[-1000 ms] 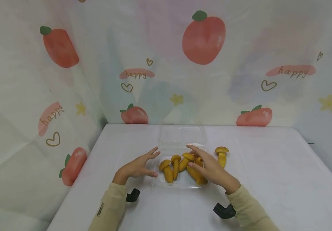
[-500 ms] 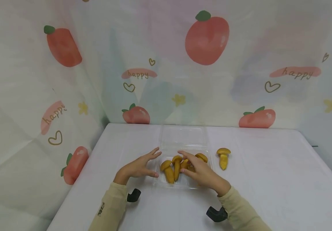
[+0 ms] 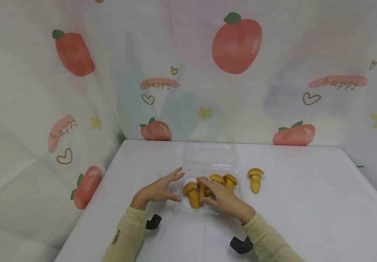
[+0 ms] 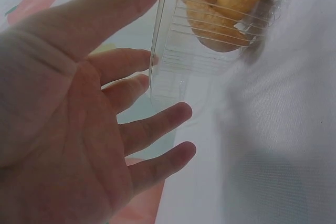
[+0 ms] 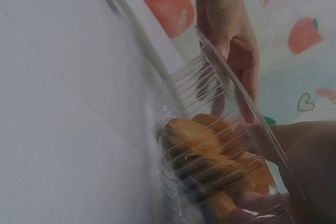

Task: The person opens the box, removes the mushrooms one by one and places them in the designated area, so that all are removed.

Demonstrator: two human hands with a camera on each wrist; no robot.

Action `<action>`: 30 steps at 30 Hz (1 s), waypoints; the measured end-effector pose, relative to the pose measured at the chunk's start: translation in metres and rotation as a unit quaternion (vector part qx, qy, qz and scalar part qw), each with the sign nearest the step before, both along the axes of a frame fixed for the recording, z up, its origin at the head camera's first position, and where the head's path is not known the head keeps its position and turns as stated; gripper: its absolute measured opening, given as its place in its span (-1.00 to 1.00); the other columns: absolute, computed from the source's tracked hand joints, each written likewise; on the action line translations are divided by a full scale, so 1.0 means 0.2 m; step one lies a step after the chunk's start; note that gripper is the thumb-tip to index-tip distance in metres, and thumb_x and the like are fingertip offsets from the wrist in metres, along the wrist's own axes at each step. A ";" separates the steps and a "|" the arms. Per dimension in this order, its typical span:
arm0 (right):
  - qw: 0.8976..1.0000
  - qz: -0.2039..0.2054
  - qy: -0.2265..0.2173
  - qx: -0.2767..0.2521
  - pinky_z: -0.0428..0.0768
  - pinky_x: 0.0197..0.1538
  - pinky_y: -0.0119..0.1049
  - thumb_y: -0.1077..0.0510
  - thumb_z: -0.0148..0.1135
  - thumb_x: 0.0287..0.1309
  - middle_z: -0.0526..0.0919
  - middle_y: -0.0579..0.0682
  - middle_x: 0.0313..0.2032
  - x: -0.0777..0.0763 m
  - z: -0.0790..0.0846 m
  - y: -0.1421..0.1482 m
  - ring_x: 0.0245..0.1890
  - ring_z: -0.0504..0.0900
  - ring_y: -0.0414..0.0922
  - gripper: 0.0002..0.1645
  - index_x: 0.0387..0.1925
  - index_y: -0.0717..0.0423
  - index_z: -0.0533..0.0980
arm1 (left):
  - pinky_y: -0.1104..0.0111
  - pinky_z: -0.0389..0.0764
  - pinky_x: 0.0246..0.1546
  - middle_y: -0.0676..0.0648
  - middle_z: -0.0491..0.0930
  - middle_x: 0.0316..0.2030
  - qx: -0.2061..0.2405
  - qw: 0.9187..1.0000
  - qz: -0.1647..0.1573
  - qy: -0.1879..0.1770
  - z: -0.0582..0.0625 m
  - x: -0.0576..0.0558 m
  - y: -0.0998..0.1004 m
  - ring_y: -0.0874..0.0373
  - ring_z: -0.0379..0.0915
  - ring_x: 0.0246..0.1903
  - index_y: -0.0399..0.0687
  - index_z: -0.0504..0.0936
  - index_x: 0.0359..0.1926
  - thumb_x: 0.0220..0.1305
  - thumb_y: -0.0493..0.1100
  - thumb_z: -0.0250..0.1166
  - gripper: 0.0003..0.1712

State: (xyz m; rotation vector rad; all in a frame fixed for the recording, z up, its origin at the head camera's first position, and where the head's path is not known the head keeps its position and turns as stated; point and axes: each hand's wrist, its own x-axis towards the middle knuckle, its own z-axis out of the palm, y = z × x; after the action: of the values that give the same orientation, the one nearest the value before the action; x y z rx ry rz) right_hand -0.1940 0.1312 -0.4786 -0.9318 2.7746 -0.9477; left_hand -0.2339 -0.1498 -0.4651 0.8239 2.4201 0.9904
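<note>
Yellow-brown mushrooms, several of them, lie in a clear plastic box (image 3: 188, 210) in the head view. My left hand (image 3: 157, 189) stands at the box's left side, fingers spread and thumb apart; the left wrist view shows its fingertips at the clear rim (image 4: 157, 51). Inside the box my right hand (image 3: 222, 198) reaches over the mushrooms, index finger and thumb apart around a slim mushroom (image 3: 202, 193). To its left is a thicker mushroom (image 3: 193, 198); two caps show behind the hand, one on a mushroom (image 3: 230, 180) at the right. The hand hides the box's lower right.
The box's clear lid (image 3: 210, 154) lies folded back toward the wall. One loose mushroom (image 3: 255, 181) rests on the white table (image 3: 299, 203) right of the box. A patterned cloth (image 3: 181, 105) hangs behind the far table edge. Black wrist mounts sit under both sleeves.
My right hand has moved left across the box, from the rightmost mushrooms toward the slim one, uncovering the mushroom at the right. The left hand has stayed at the box's side.
</note>
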 end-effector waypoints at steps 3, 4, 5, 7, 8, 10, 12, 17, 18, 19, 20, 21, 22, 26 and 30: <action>1.000 -0.009 -0.004 0.017 0.60 -0.07 -0.05 0.01 0.32 0.31 0.59 0.17 0.07 0.00 -0.01 -0.01 -0.12 0.57 -0.04 -0.20 0.50 0.00 0.26 | -0.22 0.06 0.51 -0.12 -0.19 0.65 -0.004 1.000 0.001 -0.001 0.00 0.00 0.01 -0.21 -0.18 0.61 -0.11 0.08 0.59 0.21 -0.08 0.49 0.07; 1.000 -0.012 -0.001 0.022 0.61 -0.06 -0.04 0.00 0.32 0.32 0.59 0.18 0.08 0.00 -0.02 -0.01 -0.10 0.58 -0.03 -0.21 0.50 -0.01 0.27 | -0.23 0.06 0.51 -0.12 -0.19 0.65 -0.005 1.000 0.001 0.000 0.00 -0.01 0.01 -0.21 -0.18 0.60 -0.10 0.08 0.59 0.21 -0.07 0.49 0.07; 1.000 -0.015 0.000 0.024 0.63 -0.03 -0.01 0.00 0.32 0.32 0.58 0.19 0.10 0.00 -0.03 -0.01 -0.08 0.60 -0.01 -0.22 0.49 0.00 0.28 | -0.23 0.06 0.51 -0.12 -0.19 0.65 -0.006 1.000 0.000 0.000 0.00 -0.01 0.01 -0.21 -0.18 0.60 -0.11 0.08 0.59 0.21 -0.07 0.49 0.07; 1.000 -0.020 0.000 0.022 0.63 0.05 0.06 0.00 0.32 0.31 0.58 0.19 0.14 0.01 -0.03 -0.01 0.01 0.62 0.05 -0.24 0.47 0.03 0.31 | -0.23 0.07 0.50 -0.14 -0.18 0.64 -0.005 1.000 -0.001 0.002 0.00 -0.01 0.01 -0.21 -0.17 0.60 -0.12 0.07 0.59 0.21 -0.07 0.49 0.08; 1.000 -0.020 -0.003 0.017 0.62 0.08 0.09 0.01 0.33 0.31 0.58 0.19 0.15 0.01 -0.03 -0.01 0.05 0.63 0.08 -0.25 0.46 0.04 0.32 | -0.23 0.07 0.50 -0.14 -0.18 0.64 -0.004 1.000 -0.001 0.003 0.00 -0.01 0.00 -0.21 -0.16 0.60 -0.13 0.07 0.59 0.20 -0.07 0.49 0.08; 1.000 -0.021 -0.004 0.015 0.61 0.13 0.14 0.02 0.32 0.32 0.59 0.19 0.18 0.01 -0.03 -0.02 0.12 0.62 0.12 -0.28 0.43 0.06 0.33 | -0.23 0.07 0.50 -0.15 -0.18 0.64 -0.002 1.000 -0.002 0.002 -0.01 -0.01 0.00 -0.21 -0.16 0.60 -0.14 0.07 0.59 0.20 -0.07 0.50 0.08; 1.000 -0.024 -0.012 0.011 0.58 0.17 0.18 0.03 0.32 0.32 0.58 0.20 0.21 0.01 -0.02 -0.02 0.16 0.60 0.17 -0.28 0.43 0.06 0.33 | -0.23 0.07 0.50 -0.16 -0.18 0.64 0.000 1.000 -0.002 0.001 -0.01 0.00 0.00 -0.22 -0.16 0.60 -0.16 0.08 0.58 0.20 -0.08 0.50 0.08; 0.999 -0.027 -0.017 0.017 0.50 0.28 0.24 0.02 0.29 0.35 0.54 0.21 0.29 0.02 -0.03 -0.02 0.26 0.54 0.23 -0.26 0.47 0.07 0.30 | -0.22 0.07 0.51 -0.17 -0.18 0.64 -0.001 1.000 0.000 -0.004 0.01 0.01 0.00 -0.22 -0.17 0.60 -0.17 0.08 0.58 0.20 -0.11 0.49 0.07; 0.999 -0.026 -0.018 0.016 0.49 0.30 0.24 0.02 0.29 0.35 0.53 0.20 0.31 0.02 -0.03 -0.02 0.28 0.53 0.23 -0.26 0.47 0.07 0.30 | -0.22 0.07 0.51 -0.17 -0.18 0.64 -0.002 1.000 0.001 -0.003 0.01 0.01 0.00 -0.22 -0.17 0.60 -0.17 0.08 0.58 0.21 -0.11 0.49 0.07; 0.999 -0.026 -0.020 0.013 0.48 0.31 0.23 0.02 0.29 0.35 0.54 0.18 0.31 0.02 -0.03 -0.02 0.29 0.53 0.22 -0.26 0.47 0.08 0.30 | -0.22 0.07 0.51 -0.17 -0.18 0.64 -0.002 1.000 0.002 -0.003 0.01 0.01 0.00 -0.22 -0.17 0.60 -0.17 0.08 0.58 0.21 -0.11 0.49 0.07; 0.999 -0.026 -0.022 0.007 0.47 0.32 0.21 0.03 0.29 0.35 0.54 0.16 0.32 0.01 -0.03 -0.02 0.30 0.52 0.19 -0.27 0.47 0.07 0.31 | -0.22 0.07 0.51 -0.16 -0.18 0.64 -0.002 1.000 0.003 -0.002 0.01 0.01 0.00 -0.22 -0.17 0.60 -0.16 0.08 0.58 0.20 -0.11 0.49 0.07; 0.999 -0.024 -0.021 0.000 0.49 0.32 0.20 0.05 0.30 0.34 0.55 0.14 0.31 0.01 -0.03 -0.03 0.29 0.54 0.17 -0.28 0.46 0.07 0.32 | -0.22 0.07 0.50 -0.17 -0.18 0.64 -0.002 1.000 0.003 0.000 0.01 0.01 0.00 -0.22 -0.16 0.60 -0.17 0.08 0.58 0.20 -0.10 0.50 0.07; 1.000 -0.023 -0.018 -0.008 0.51 0.30 0.19 0.07 0.31 0.33 0.57 0.12 0.30 0.01 -0.03 -0.03 0.27 0.56 0.14 -0.29 0.44 0.07 0.34 | -0.22 0.07 0.51 -0.16 -0.18 0.64 -0.001 1.000 0.004 0.000 0.01 0.01 0.00 -0.21 -0.17 0.60 -0.16 0.08 0.58 0.20 -0.10 0.50 0.07; 0.999 -0.025 -0.007 -0.036 0.58 0.22 0.12 0.14 0.36 0.27 0.64 0.03 0.20 0.01 -0.03 -0.03 0.15 0.63 0.02 -0.36 0.35 0.04 0.40 | -0.22 0.06 0.51 -0.15 -0.18 0.64 0.003 1.000 0.005 -0.003 0.00 0.01 0.00 -0.21 -0.18 0.61 -0.15 0.09 0.58 0.19 -0.10 0.50 0.07; 0.997 -0.055 -0.001 -0.050 0.60 0.16 0.03 0.14 0.40 0.24 0.64 0.02 0.14 0.00 -0.03 -0.02 0.10 0.61 -0.03 -0.40 0.26 0.02 0.39 | -0.20 0.06 0.52 -0.13 -0.18 0.64 0.000 1.000 0.006 -0.003 0.00 0.01 0.01 -0.19 -0.17 0.61 -0.12 0.09 0.58 0.19 -0.09 0.50 0.07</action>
State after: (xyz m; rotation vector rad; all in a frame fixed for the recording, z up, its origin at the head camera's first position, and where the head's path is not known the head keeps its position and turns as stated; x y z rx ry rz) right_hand -0.1932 0.1276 -0.4838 -0.7952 2.8267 -1.1112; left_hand -0.2323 -0.1486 -0.4645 0.8054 2.4227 0.9958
